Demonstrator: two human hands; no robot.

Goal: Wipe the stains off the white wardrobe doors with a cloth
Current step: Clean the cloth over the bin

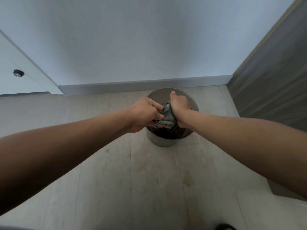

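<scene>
While the left hand [142,113] and right hand [180,107] both clench the bunched grey-green cloth [167,117] above the round grey bucket [159,141] of dark water, apparently wringing it, wiping the white round-knobbed door [10,80] at far left seems yet undone.

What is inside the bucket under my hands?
In the bucket, something dark, perhaps dirty water, shows at the near side, and bare grey inner wall at the back. The left hand and right hand, gripping the cloth, cover the middle.
</scene>
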